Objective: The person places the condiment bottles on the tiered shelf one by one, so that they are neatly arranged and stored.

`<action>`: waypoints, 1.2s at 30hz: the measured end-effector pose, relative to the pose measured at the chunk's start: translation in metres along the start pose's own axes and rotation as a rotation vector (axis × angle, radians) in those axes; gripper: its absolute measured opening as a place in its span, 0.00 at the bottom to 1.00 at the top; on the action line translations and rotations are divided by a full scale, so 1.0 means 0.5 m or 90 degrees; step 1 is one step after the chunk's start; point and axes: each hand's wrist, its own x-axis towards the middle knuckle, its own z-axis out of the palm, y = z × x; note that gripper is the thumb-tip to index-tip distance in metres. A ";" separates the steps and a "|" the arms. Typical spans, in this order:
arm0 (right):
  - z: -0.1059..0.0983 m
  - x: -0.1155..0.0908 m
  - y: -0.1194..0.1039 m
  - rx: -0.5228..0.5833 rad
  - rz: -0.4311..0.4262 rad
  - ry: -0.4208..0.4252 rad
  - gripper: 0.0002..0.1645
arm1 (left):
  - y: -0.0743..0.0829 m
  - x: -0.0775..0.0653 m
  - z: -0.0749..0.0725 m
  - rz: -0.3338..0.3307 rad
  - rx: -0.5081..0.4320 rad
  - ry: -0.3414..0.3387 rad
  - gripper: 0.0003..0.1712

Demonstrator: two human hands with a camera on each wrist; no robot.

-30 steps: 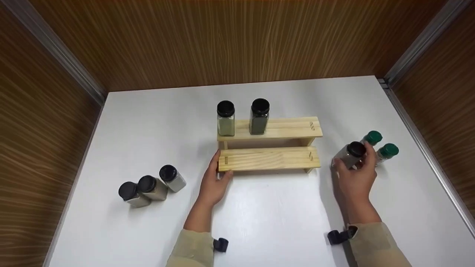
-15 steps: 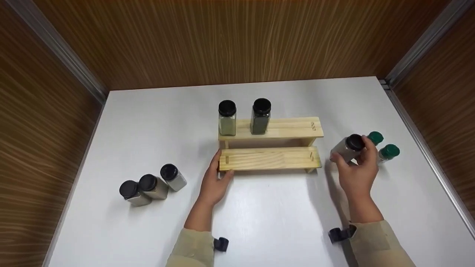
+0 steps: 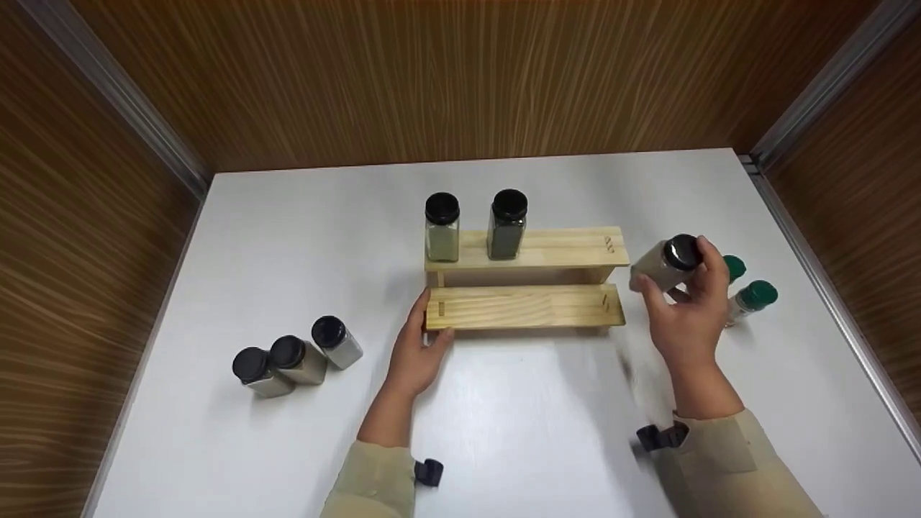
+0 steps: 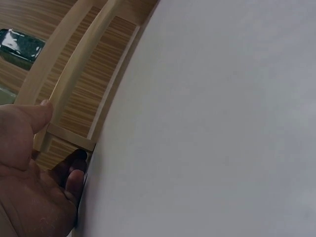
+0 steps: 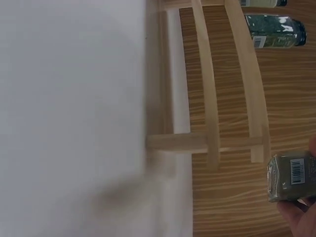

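Note:
My right hand holds a square spice jar with a black lid, lifted above the table and tilted. In the right wrist view the jar shows a barcode label and greyish-green contents. A two-tier wooden spice rack stands in the middle. My left hand grips its lower left end, thumb at the front edge and fingers round the side; the left wrist view shows that thumb on the shelf edge. On the upper tier stand a pale green jar and a dark green jar, both black-lidded.
Left of the rack, three black-lidded jars stand together on the white table. Two green-capped bottles are just behind and right of my right hand, one partly hidden. Wood-grain panels enclose the back and sides.
My right hand has lifted the jar off the table beside the green-capped bottles and moved it up and slightly left. The left hand stays on the rack.

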 end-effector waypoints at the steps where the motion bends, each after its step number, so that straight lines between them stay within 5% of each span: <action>1: 0.003 0.004 -0.003 -0.001 -0.015 -0.004 0.48 | 0.001 0.000 0.000 -0.002 0.000 0.000 0.46; 6: 0.023 0.026 -0.025 0.023 -0.067 -0.023 0.48 | 0.001 0.001 0.000 0.002 0.004 0.002 0.45; 20: 0.086 0.056 -0.033 0.038 -0.108 -0.087 0.48 | -0.008 -0.003 0.008 0.010 0.008 0.011 0.45; 36: 0.145 0.073 -0.055 0.060 -0.058 -0.145 0.46 | -0.003 -0.004 0.009 0.006 0.001 0.008 0.46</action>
